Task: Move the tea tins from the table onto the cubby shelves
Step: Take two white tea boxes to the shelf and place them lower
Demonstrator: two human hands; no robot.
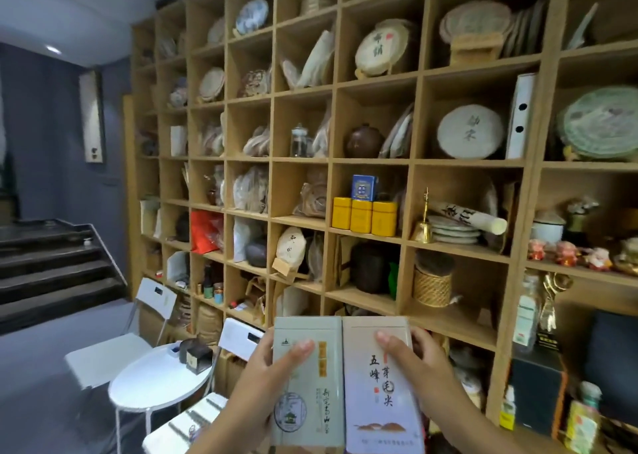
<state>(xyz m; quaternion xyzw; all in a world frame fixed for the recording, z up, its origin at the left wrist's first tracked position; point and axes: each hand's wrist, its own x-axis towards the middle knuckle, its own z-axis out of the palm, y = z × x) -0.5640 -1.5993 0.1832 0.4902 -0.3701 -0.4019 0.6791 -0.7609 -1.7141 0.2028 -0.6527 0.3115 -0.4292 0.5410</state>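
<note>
Before the cubby shelves (366,232), low centre: two tea tins, upright, long axes vertical, lids up, printed faces toward you. Your left hand (262,377) grips the grey-green tin (307,402), your right hand (414,364) the pale tin (379,408), fingers wrapped round the outer edges. Rigid, probably light, smooth; grip the flat sides.

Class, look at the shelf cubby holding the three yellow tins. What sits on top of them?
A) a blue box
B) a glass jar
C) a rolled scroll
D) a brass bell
A: a blue box rests on the three yellow tins, while the bell and scroll lie in the cubby to the right and the glass jar sits one row higher.
</note>
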